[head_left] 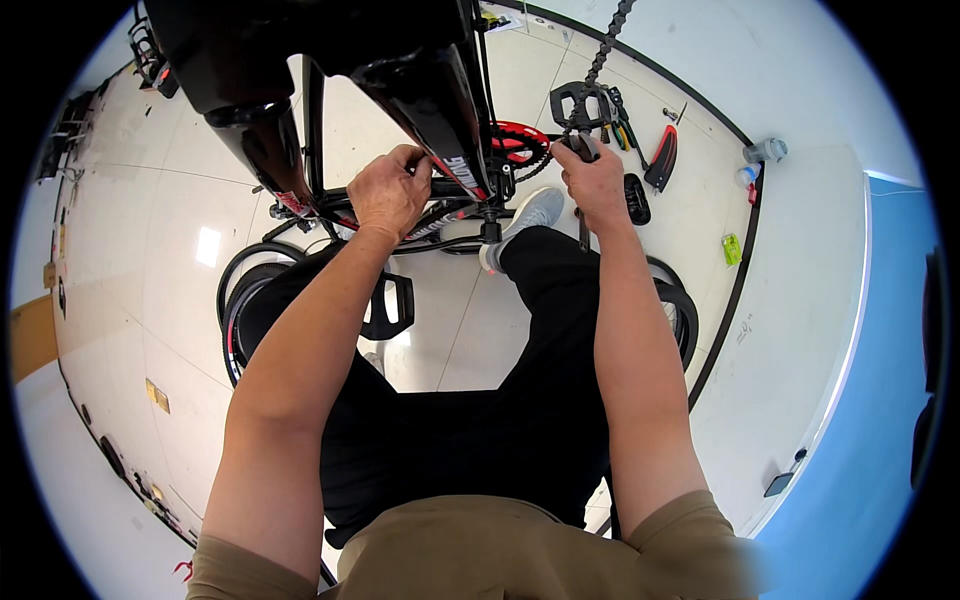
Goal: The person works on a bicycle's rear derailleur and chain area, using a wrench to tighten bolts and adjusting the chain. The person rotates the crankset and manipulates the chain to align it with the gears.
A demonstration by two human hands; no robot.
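My left hand (390, 195) is closed at the lower part of the black bicycle frame (440, 110), fingertips curled round something small and dark that I cannot make out. My right hand (592, 185) grips a dark hand tool (584, 235), whose end sticks down below it. A bicycle chain (600, 62) runs up from beside that hand to the top of the view. The red chainring (525, 135) sits between my hands, and a black pedal (562, 100) is just above my right one. Another pedal (398, 310) shows below my left hand.
Tires (240, 290) lie low on both sides, around my legs. At right on the tiled floor (150, 240) are tools (620, 130), a red-and-black part (662, 158), a black case (636, 200), a bottle (765, 150) and a green packet (731, 249). A dark edge strip runs beside a white panel.
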